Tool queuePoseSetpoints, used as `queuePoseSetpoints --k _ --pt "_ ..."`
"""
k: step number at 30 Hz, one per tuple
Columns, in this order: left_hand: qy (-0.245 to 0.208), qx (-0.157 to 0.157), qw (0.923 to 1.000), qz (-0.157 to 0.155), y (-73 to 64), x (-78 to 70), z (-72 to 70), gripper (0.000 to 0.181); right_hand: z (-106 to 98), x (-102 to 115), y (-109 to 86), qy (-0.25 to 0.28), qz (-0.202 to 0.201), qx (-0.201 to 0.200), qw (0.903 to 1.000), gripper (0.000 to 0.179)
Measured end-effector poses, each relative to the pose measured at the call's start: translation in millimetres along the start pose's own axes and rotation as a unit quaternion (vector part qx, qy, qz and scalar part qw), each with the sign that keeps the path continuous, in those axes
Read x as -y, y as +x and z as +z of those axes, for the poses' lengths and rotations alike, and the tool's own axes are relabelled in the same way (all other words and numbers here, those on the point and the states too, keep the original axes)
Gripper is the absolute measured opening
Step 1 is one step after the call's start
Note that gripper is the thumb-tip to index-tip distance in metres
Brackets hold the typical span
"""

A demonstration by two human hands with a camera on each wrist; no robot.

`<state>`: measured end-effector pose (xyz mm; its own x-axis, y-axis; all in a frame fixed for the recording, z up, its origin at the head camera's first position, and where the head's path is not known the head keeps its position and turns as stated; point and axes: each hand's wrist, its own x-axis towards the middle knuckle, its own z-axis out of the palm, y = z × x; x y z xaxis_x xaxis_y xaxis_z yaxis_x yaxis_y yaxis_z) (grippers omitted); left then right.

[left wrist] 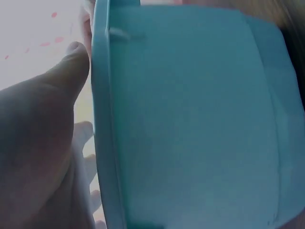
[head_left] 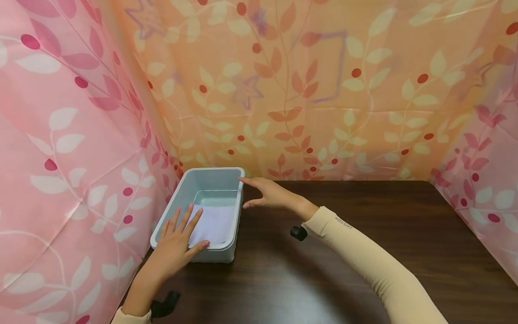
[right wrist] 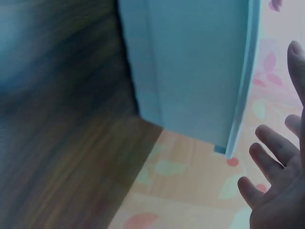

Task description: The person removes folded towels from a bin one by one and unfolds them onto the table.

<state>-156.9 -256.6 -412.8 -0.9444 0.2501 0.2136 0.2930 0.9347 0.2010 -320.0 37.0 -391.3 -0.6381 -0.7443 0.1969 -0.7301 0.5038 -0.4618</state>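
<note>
A pale blue-grey plastic bin (head_left: 216, 181) stands at the left of the table, long side running away from me. Inside lies a flat pale lavender sheet (head_left: 216, 221), covering the nearer part of the floor. My left hand (head_left: 176, 245) is over the bin's near left end, fingers spread and thumb out. In the left wrist view its thumb (left wrist: 71, 67) comes right up to the bin's rim (left wrist: 102, 114). My right hand (head_left: 273, 193) is at the far right side, fingers extended, index fingertip overlapping the rim in the head view. The right wrist view has that hand's fingers (right wrist: 269, 162) loosely spread and holding nothing.
A dark wood-grain table (head_left: 364, 216) extends to the right of the bin. Orange leaf-print fabric (head_left: 283, 90) hangs behind it. Pink printed fabric (head_left: 81, 180) hangs close along the bin's left side, and more pink fabric (head_left: 485, 180) borders the right.
</note>
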Motion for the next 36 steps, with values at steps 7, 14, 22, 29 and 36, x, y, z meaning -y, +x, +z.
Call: queuePoseSetpoints --k 7,14,22,29,36 --pt "0.000 0.002 0.9979 -0.066 -12.2 15.4 -12.3 0.087 -2.6 15.6 40.7 0.033 0.017 0.041 0.9985 0.090" --pt "0.006 0.017 0.9928 -0.119 -18.9 17.7 -17.5 0.095 2.1 28.6 72.7 0.065 0.013 0.040 0.9970 0.090" --pt "0.005 0.028 0.9876 -0.154 -22.1 15.6 -15.9 0.104 11.3 47.7 99.5 0.098 0.048 0.039 0.9933 0.089" --pt "0.007 0.038 0.9818 -0.186 -21.5 13.9 -14.4 0.114 18.2 54.1 115.5 0.156 0.080 0.020 0.9844 0.087" --pt "0.000 0.052 0.9783 -0.201 -21.8 14.0 -14.3 0.119 26.2 59.8 125.0 0.213 0.100 0.002 0.9719 0.085"
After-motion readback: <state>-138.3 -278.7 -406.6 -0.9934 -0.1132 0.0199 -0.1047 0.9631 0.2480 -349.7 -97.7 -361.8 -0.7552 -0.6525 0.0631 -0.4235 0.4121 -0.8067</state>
